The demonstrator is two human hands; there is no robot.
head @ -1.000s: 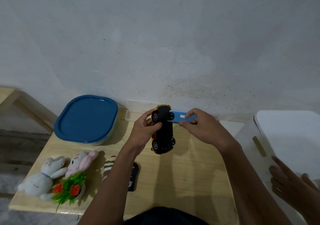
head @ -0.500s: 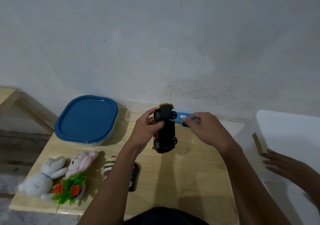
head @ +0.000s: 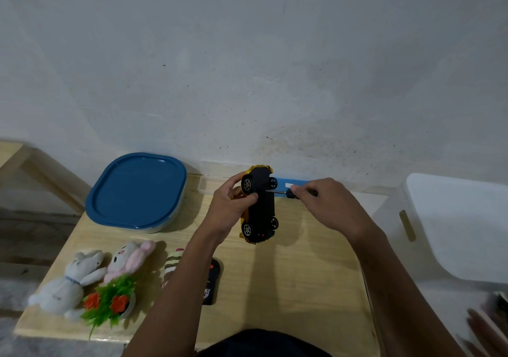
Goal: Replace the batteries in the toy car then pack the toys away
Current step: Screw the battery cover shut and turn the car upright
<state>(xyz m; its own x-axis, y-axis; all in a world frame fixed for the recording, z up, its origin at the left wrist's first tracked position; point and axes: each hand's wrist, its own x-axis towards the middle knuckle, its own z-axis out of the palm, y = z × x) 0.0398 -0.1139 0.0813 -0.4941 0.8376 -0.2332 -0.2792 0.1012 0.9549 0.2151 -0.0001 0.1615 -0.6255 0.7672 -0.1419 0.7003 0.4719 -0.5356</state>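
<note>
Toy car (head: 259,205): up off the bench (head: 302,274) at its far middle, turned over, black underside toward the camera, yellow body facing away, one end toward the wall.

Left hand (head: 231,208) grip: wrapped on the car near the wall-end wheels, thumb on the underside, fingers round the yellow side. Right hand (head: 327,205) grip: pinched narrow on the dark handle of a screwdriver (head: 277,191), shaft roughly level, tip against the underside just below the upper wheels. Tip seated in a screw head or not: cannot tell, too small.

Step in hand, by judgement: undoing the battery-cover screw. Early in the task: cover apparently on, no batteries in sight, nothing packed.

Next move needs a straight push along the shaft while turning, with the left grip braced against the twist. After that: screw out without dropping it, cover off, cells swapped, cover back. Main risk: tip slipping out of a small screw and skating across the plastic.

Waiting to be packed:
- Near-left of the bench: white plush rabbit (head: 66,285), pink plush rabbit (head: 129,257), plastic plant (head: 110,301) with red flowers.
- Beside the left forearm and partly hidden by it: striped toy (head: 171,266) and black remote (head: 210,282).

Containers:
- Blue-lidded box (head: 137,189) at far left, lid on.
- White bin (head: 453,227) off the right end.
- Which one takes the toys: cannot tell.
- Clear case (head: 286,185) with a blue insert against the wall behind the car.
</note>
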